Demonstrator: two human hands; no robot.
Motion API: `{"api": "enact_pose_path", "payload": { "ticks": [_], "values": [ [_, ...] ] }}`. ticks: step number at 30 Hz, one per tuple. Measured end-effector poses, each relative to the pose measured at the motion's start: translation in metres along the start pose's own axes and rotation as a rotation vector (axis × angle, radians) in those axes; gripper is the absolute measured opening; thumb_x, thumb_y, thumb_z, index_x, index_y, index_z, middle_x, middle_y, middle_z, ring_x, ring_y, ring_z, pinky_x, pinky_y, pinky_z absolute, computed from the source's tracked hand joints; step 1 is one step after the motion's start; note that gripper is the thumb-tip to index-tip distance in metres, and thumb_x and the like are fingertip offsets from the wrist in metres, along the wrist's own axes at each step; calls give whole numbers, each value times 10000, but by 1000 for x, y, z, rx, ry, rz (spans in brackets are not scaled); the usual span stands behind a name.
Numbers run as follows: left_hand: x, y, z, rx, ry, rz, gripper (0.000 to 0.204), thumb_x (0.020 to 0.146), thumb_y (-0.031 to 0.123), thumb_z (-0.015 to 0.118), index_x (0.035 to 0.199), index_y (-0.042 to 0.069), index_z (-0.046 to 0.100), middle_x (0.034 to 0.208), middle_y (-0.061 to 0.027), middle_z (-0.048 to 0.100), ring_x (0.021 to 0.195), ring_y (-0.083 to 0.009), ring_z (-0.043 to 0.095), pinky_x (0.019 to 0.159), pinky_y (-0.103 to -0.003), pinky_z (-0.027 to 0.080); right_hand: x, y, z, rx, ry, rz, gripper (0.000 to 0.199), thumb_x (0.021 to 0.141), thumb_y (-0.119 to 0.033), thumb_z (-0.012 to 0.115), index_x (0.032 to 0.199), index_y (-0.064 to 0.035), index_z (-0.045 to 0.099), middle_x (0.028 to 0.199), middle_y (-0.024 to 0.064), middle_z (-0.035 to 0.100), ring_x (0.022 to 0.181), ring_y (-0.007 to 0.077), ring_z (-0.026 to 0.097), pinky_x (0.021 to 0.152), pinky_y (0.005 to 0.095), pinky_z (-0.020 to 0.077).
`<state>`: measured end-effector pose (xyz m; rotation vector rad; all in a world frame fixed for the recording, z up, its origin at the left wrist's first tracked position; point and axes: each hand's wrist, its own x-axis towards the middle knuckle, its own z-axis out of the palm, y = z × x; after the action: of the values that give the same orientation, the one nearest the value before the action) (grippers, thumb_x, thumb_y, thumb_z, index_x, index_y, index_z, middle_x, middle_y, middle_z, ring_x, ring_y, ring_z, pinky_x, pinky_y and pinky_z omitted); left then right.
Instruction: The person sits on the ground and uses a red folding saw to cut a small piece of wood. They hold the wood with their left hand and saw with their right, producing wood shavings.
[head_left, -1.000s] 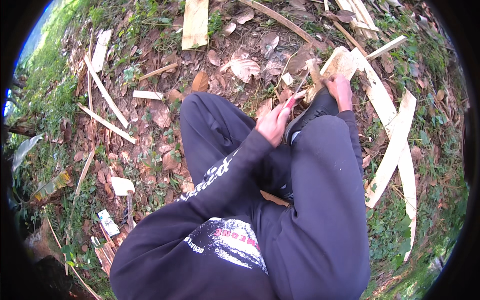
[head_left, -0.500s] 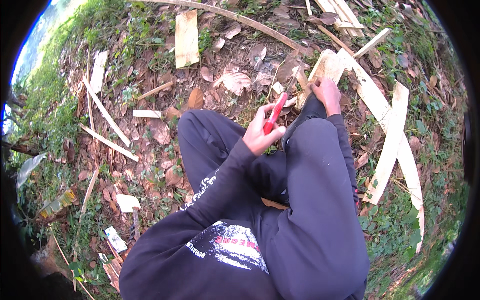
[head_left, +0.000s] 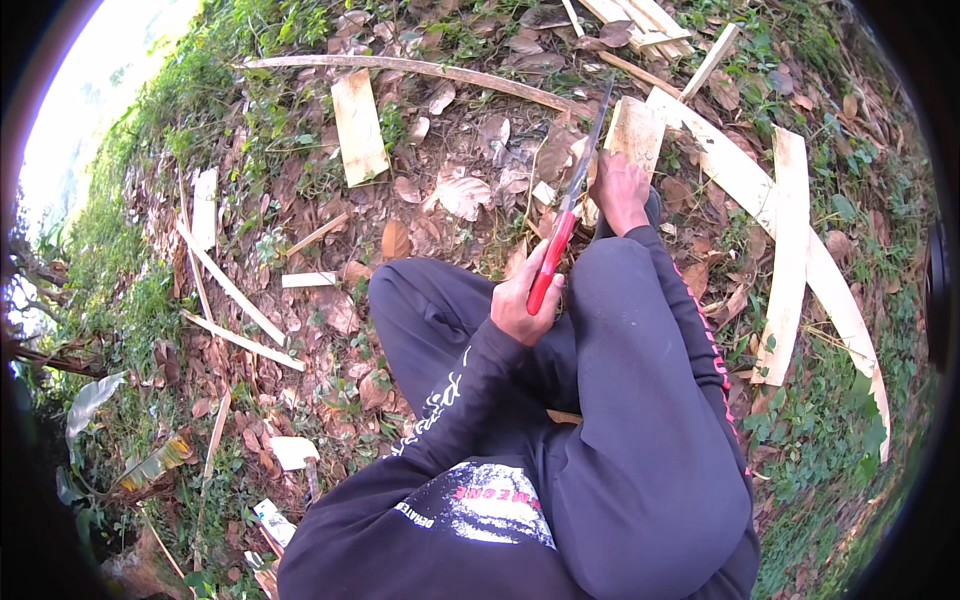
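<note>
My left hand is closed around the red handle of a saw, just above my bent legs. Its long, narrow dark blade points up and away, passing close beside my right hand and the left side of a short pale board. My right hand has its fingers curled at the near end of this board and grips it. A dark shoe sits against that hand, partly hidden by it. Whether the blade touches the wood I cannot tell.
Two long pale boards cross on the right. More strips are stacked at the top. A flat board and a long curved strip lie ahead, with thin strips on the left among dry leaves and grass.
My left hand has turned the saw, so its blade now shows, pointing away beside the board. My right hand stays at the board's near end. The whole view has shifted slightly.
</note>
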<state>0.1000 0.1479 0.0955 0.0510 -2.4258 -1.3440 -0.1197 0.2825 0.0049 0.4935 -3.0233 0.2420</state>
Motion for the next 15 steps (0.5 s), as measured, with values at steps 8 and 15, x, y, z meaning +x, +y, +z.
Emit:
{"api": "enact_pose_path", "payload": {
  "ticks": [8,15],
  "values": [
    [8,25,1,-52,-17,-79,469,901,122,673,1318,-43,538,892,-207,704,693,-235,707,673,-314,543,3,11,-5,148,-29,84,350,736,-226,775,969,-29,603,835,208,646,835,390,665,748,475,536],
    [5,23,5,-78,-27,-135,437,919,134,658,1294,-60,548,864,-204,703,700,-204,701,676,-307,538,17,40,-19,453,-126,9,364,800,-255,732,1029,13,641,932,229,679,919,391,661,803,464,521]
  ]
}}
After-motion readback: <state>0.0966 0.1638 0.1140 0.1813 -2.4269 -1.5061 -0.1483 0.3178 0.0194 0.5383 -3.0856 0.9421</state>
